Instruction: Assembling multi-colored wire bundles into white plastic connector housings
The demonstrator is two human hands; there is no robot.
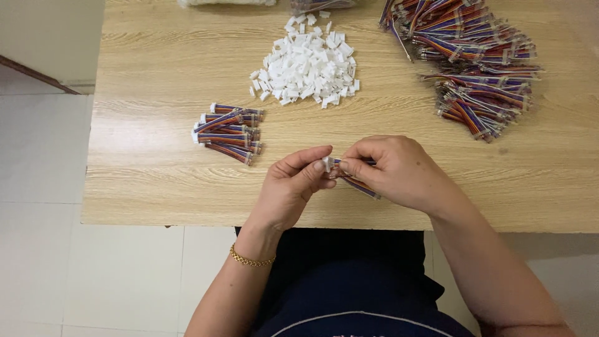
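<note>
Fingers of both hands pinch one striped wire lead and its white connector below heaped white housings.

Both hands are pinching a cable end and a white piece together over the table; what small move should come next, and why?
Probably press the white connector housing fully onto the multicoloured wire bundle: the left hand pinches the housing and the right hand holds the wires at its mouth.

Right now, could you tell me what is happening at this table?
A person seated at the wooden table holds a short multicoloured wire bundle in the right hand, while the left hand pinches a small white connector at its end. A white connector pile, a small wire stack and a large wire heap lie beyond.
</note>
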